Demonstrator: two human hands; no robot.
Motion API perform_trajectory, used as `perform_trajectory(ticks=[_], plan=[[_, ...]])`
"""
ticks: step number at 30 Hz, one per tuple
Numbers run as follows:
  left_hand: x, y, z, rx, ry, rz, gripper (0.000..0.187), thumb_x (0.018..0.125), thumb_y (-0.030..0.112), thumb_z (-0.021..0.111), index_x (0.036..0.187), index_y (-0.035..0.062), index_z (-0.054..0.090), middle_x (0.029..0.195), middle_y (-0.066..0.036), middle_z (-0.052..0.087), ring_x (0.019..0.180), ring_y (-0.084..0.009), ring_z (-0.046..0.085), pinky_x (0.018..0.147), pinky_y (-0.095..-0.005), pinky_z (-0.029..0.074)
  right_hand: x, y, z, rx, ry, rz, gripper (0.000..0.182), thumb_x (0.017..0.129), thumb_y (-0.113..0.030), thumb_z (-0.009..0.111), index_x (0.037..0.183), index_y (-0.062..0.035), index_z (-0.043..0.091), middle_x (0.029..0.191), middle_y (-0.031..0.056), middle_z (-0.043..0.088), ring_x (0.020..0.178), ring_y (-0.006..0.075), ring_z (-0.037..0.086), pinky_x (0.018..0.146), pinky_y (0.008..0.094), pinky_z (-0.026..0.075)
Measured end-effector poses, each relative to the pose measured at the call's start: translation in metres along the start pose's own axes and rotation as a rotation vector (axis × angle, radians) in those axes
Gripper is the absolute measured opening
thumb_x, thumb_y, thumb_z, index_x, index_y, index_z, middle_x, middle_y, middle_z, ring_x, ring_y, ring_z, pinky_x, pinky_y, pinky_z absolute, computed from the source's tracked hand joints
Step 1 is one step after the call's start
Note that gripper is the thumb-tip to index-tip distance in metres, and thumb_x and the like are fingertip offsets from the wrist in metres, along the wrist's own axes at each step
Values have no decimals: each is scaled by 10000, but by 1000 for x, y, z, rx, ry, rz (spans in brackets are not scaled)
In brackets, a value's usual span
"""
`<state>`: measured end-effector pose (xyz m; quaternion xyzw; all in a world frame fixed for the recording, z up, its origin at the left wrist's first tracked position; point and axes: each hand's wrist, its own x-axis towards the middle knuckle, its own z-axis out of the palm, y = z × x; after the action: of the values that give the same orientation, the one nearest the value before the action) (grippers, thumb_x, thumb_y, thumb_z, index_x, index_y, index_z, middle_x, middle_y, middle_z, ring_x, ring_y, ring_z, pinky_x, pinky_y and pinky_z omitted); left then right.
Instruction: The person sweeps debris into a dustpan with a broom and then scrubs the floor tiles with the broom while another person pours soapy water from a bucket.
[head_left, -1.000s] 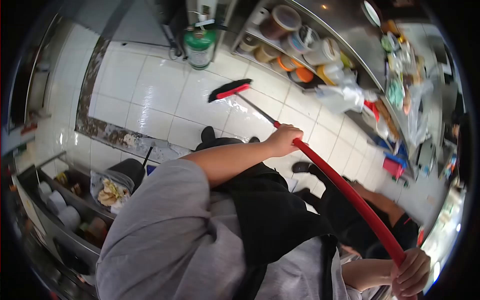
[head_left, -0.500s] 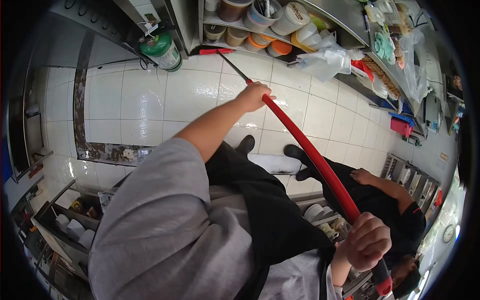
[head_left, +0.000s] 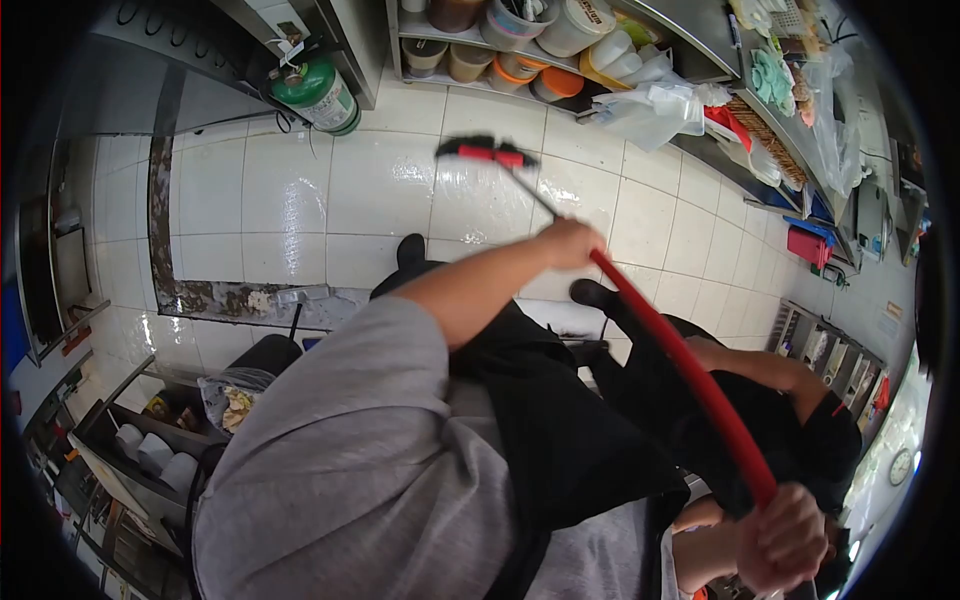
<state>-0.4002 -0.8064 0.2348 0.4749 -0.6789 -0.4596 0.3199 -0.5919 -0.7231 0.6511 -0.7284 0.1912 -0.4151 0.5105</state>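
A long broom with a red handle (head_left: 682, 362) runs diagonally across the head view. Its red and black head (head_left: 487, 154), smeared by motion, is over the wet tiled floor. My left hand (head_left: 572, 243) is closed round the lower part of the handle, where the red grip gives way to a dark pole. Down at the lower right, my right hand (head_left: 785, 540) makes a fist round the upper end. The handle passes in front of a person in black (head_left: 790, 430) standing close on my right.
Shelves with tubs (head_left: 470, 62) line the far side, and a plastic bag (head_left: 655, 108) hangs over their edge. A green gas cylinder (head_left: 318, 95) stands at the far left. Nearer, a dirty floor channel (head_left: 225, 300) crosses the tiles. The person's boot (head_left: 594, 294) is near the handle.
The broom head has come away from the shelf base, towards me and to the right. Both hands have shifted right and down with the handle. My left boot has moved left.
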Motion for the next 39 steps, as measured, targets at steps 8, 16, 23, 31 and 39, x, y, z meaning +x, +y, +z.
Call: perform_trajectory(ticks=[8, 16, 23, 31, 39], plan=[[23, -22, -23, 26, 102, -95, 268, 842, 333, 626, 746, 84, 629, 834, -163, 639, 910, -347, 597, 776, -439, 476, 36, 15, 23, 51, 168, 77, 367, 940, -240, 438, 593, -186, 331, 479, -54, 299, 476, 80, 305, 587, 278, 304], [-39, -12, -26, -10, 44, -45, 134, 801, 265, 623, 775, 144, 671, 812, -113, 665, 813, -322, 636, 738, -438, 492, 45, 9, 68, 172, 2, 9, 375, 945, -258, 446, 592, -188, 338, 479, -55, 299, 433, 72, 254, 541, 283, 293], [-15, -66, -113, 122, 170, -2, 256, 761, 301, 708, 769, 68, 601, 804, -142, 617, 801, -335, 599, 721, -419, 470, 73, 37, 113, -5, 127, 7, 390, 963, -276, 412, 595, -188, 316, 491, -44, 287, 463, 97, 269, 558, 293, 289], [-156, -51, -104, -84, 27, -95, 337, 777, 401, 645, 730, 68, 639, 732, -165, 632, 741, -357, 621, 661, -422, 483, 141, 44, 74, 507, -359, 41, 426, 841, -143, 579, 492, -202, 342, 352, -89, 396, 286, 11, 368, 347, 132, 320], [-291, -181, -179, 363, 863, -675, 212, 760, 166, 717, 800, 38, 553, 879, -182, 597, 877, -356, 566, 731, -423, 439, 184, 220, 143, 531, -753, 97, 220, 819, -114, 544, 619, -59, 473, 603, 78, 532, 554, 265, 575, 650, 432, 496]])
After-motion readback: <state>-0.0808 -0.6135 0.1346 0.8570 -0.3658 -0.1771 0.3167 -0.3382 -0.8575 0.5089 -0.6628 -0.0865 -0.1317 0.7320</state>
